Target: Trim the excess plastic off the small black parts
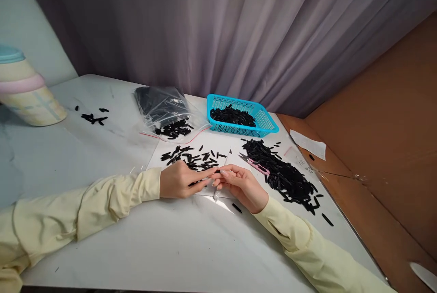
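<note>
My left hand [182, 180] and my right hand [241, 186] meet above a white sheet [159, 156]. Between their fingertips is a small black piece [217, 171], pinched from both sides. A white pen-like stick with a dark tip [229, 154] lies partly behind my fingers. Scattered black pieces [196, 158] are on the sheet just beyond my left hand. Pink-handled snips [257, 165] rest against a long heap of black pieces [290, 179], to the right of my right hand.
Behind the sheet are an open clear bag [164, 110] of black pieces and a blue basket [268, 122] holding more. A pale tumbler [34, 97] stands at the left on the white table [136, 247]. Grey curtains hang behind; a brown panel borders the right side.
</note>
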The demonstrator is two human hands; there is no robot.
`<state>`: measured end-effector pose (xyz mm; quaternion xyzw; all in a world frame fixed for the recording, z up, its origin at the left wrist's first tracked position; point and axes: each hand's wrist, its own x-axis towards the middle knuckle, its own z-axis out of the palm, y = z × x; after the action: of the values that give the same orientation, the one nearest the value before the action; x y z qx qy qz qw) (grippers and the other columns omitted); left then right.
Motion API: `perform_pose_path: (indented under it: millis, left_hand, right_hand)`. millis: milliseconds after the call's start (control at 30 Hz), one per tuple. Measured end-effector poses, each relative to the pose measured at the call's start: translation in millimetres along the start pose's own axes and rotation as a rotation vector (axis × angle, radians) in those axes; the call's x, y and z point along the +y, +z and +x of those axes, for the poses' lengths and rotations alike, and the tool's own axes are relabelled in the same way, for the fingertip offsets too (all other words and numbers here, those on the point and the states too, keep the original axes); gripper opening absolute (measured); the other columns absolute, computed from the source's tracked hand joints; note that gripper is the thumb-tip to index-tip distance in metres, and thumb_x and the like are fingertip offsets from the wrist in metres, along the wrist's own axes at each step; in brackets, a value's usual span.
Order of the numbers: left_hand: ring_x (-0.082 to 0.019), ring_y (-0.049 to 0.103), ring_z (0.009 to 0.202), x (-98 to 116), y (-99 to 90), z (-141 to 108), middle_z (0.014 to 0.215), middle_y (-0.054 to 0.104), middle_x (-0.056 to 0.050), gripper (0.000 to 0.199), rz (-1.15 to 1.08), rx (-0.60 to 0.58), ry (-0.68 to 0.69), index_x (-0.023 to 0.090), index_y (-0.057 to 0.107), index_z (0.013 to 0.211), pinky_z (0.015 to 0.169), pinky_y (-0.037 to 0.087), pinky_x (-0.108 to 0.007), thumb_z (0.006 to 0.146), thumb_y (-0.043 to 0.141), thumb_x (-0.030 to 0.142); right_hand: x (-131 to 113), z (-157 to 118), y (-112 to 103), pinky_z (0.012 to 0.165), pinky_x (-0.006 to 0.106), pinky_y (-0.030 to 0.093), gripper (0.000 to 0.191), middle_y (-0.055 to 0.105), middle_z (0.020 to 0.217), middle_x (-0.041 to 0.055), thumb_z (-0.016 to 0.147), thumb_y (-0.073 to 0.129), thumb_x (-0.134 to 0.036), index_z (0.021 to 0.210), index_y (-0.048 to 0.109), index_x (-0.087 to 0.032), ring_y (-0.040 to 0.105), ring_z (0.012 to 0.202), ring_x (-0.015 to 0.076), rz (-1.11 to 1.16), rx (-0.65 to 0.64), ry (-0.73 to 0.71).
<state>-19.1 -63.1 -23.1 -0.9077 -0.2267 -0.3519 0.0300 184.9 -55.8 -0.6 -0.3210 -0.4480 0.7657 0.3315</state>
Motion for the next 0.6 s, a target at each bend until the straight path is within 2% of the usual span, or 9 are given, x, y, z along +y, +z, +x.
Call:
perform_pose_path:
  millis: [133, 267, 600]
  left_hand:
    - [-0.008, 0.043, 0.032, 0, -1.4, 1, 0.046, 0.059, 0.003, 0.032, 0.041, -0.025, 0.047, 0.008, 0.053, 0.117, 0.033, 0.024, -0.023, 0.088, 0.041, 0.016]
    - [-0.007, 0.044, 0.031, 1, -2.2, 2, 0.048, 0.061, 0.003, 0.032, 0.059, 0.009, 0.059, 0.007, 0.052, 0.118, 0.034, 0.024, -0.023, 0.088, 0.043, 0.017]
    - [-0.005, 0.047, 0.034, 1, -1.6, 3, 0.055, 0.067, 0.002, 0.028, 0.031, 0.085, 0.011, 0.01, 0.056, 0.112, 0.035, 0.03, -0.02, 0.088, 0.043, 0.014]
  right_hand:
    - [2, -2, 4, 0.061, 0.026, 0.047, 0.021, 0.071, 0.075, 0.0065, 0.072, 0.07, -0.033, 0.073, 0.062, -0.014, 0.062, 0.064, 0.0127, 0.007, 0.057, -0.003]
    - [5, -3, 9, 0.053, 0.023, 0.044, 0.024, 0.07, 0.071, 0.0054, 0.072, 0.069, -0.036, 0.07, 0.06, -0.014, 0.06, 0.059, 0.0108, 0.024, 0.115, 0.007]
    - [6, -6, 12, 0.054, 0.022, 0.043, 0.022, 0.07, 0.08, 0.007, 0.076, 0.065, -0.036, 0.072, 0.064, -0.014, 0.06, 0.066, 0.0114, 0.007, 0.088, 0.023]
